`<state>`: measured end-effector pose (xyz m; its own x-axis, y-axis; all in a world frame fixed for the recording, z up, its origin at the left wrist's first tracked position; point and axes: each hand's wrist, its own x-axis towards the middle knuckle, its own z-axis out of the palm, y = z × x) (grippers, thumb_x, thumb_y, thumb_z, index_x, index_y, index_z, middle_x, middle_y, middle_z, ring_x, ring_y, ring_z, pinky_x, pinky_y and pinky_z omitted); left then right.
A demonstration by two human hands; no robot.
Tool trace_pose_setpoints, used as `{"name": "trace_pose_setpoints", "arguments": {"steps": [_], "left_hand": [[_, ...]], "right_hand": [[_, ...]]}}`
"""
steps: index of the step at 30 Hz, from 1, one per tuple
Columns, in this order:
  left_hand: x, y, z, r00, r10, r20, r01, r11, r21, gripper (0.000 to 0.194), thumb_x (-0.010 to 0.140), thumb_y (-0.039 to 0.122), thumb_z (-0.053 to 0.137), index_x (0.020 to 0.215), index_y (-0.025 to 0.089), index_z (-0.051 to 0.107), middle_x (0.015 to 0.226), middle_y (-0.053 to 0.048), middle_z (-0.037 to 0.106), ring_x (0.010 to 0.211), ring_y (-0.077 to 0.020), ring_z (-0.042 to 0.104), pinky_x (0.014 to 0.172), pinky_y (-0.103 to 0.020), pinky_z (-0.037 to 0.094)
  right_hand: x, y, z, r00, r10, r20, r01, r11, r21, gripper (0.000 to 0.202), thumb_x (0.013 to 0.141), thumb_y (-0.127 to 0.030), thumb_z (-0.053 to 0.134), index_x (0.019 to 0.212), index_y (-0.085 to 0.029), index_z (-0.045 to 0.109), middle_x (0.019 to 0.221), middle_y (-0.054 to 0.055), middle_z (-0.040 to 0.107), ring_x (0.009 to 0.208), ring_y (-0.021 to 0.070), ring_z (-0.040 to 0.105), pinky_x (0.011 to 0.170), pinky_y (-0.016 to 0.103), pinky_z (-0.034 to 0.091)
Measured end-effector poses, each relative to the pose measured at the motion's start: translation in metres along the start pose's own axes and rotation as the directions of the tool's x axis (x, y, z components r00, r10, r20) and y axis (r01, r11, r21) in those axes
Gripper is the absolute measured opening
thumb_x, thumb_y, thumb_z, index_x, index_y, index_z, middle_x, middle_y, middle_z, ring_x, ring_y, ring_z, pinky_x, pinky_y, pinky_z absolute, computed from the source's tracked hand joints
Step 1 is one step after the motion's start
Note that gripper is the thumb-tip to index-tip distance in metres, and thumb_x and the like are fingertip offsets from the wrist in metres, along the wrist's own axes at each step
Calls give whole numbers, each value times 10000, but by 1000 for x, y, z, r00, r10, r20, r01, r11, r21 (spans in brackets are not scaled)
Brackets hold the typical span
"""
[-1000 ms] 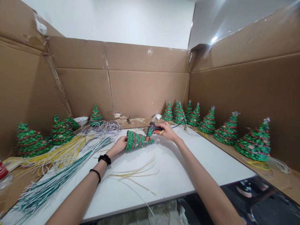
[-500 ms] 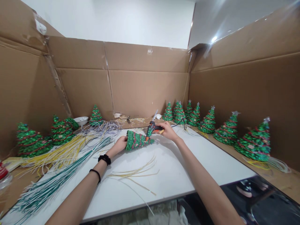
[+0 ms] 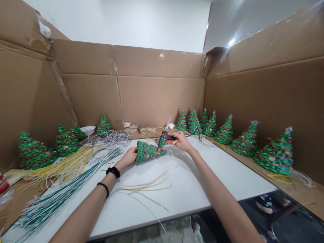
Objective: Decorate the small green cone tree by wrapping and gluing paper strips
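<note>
My left hand (image 3: 130, 155) grips the wide base of a small green Christmas tree (image 3: 146, 152) wound with red garland. The tree is tilted onto its side, its tip pointing right. My right hand (image 3: 181, 141) is closed round the handle of a black and orange hot glue gun (image 3: 164, 138), a glue stick standing out of its back end. The gun's nozzle points down and meets the tree near its upper part; whether glue is coming out is too small to tell. On the white table before me lie loose yellowish strands (image 3: 144, 187).
Finished-looking trees (image 3: 274, 152) line the right side, and more trees (image 3: 32, 152) stand at left. Bundles of green strands (image 3: 65, 192) and yellow strands (image 3: 68, 162) cover the table's left. A white bowl (image 3: 87, 131) sits behind. Cardboard walls (image 3: 162, 98) enclose the table.
</note>
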<state>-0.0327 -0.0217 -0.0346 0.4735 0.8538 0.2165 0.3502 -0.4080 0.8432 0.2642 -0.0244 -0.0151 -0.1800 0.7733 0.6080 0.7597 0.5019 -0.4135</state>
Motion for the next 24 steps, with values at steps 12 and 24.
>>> {"name": "trace_pose_setpoints", "arguments": {"steps": [12, 24], "left_hand": [[1, -7, -1, 1000, 1, 0, -1, 1000, -18, 224, 678, 267, 567, 758, 111, 705, 666, -48, 691, 651, -188, 585, 640, -280, 448], [1, -3, 0, 1000, -3, 3, 3, 1000, 8, 247, 686, 308, 571, 753, 113, 707, 668, -49, 693, 642, -190, 585, 645, -287, 445]], "right_hand": [[2, 12, 6, 994, -93, -62, 95, 995, 24, 308, 722, -300, 698, 1015, -210, 676, 841, 79, 646, 817, 231, 466, 728, 336, 398], [2, 13, 5, 996, -75, -47, 76, 996, 35, 330, 736, -316, 677, 1046, -203, 668, 873, 93, 650, 850, 240, 465, 745, 348, 395]]}}
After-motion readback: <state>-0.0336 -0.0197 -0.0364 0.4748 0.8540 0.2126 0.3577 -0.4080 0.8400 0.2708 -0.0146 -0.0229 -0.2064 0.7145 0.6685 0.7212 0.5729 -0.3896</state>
